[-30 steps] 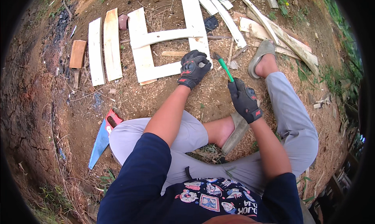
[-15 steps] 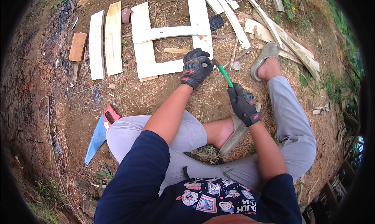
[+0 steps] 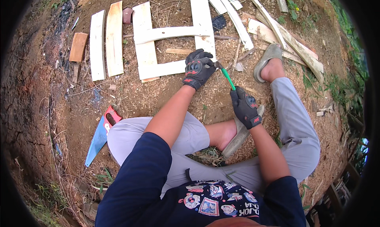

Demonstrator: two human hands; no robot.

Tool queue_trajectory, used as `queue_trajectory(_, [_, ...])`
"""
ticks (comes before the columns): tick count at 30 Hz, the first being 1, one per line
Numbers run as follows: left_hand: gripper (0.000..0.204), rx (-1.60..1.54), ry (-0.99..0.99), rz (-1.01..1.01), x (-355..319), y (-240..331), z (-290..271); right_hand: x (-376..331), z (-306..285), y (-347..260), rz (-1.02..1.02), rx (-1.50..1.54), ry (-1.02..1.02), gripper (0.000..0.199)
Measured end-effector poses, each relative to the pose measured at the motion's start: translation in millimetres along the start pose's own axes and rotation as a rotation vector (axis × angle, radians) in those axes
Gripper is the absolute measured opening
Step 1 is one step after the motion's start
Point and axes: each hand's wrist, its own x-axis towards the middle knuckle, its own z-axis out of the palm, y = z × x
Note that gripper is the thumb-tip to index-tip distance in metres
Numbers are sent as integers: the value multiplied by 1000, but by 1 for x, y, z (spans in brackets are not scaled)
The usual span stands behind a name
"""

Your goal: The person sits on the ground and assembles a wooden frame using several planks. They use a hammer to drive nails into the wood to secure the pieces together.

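My right hand [image 3: 246, 107], in a black glove, is wrapped round the green handle of a hammer [image 3: 226, 75]. The hammer's dark head is next to the fingertips of my left hand [image 3: 198, 68], at the near right corner of a wooden frame. That gloved left hand rests on the frame's near crosspiece [image 3: 168, 69], its fingers bent together; whatever is between them is too small to make out. Two pale upright boards [image 3: 145, 35] and a far crosspiece [image 3: 174, 33] make up the rest of the frame, lying flat on the ground.
Left of the frame lie two loose boards [image 3: 98, 45] and a short brown block [image 3: 78, 47]. A handsaw [image 3: 97, 138] with a blue blade and red handle lies beside my left knee. More planks [image 3: 285, 39] are piled at the far right, near my sandalled foot [image 3: 270, 63].
The hammer has shifted very slightly, its head still close to my left fingertips. My right hand has moved a little nearer to me. My left hand stays at the frame's corner.
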Motion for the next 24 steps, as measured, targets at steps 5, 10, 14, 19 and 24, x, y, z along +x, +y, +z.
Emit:
queue_trajectory(5, [15, -4, 24, -8, 0, 2, 4, -1, -2, -3, 39, 59, 16, 29])
queue_trajectory(10, [15, 12, 18, 1, -1, -1, 3, 0, -7, -1, -44, -16, 9, 28])
queue_trajectory(14, [15, 9, 14, 5, -1, 2, 3, 4, 2, 15, -26, -32, 4, 27])
queue_trajectory(19, [13, 11, -5, -16, -2, 0, 2, 6, -11, 11, -107, -123, 28, 30])
queue_trajectory(24, [12, 11, -40, -43, 1, 0, 2, 18, -6, 38, -113, -232, 7, 34])
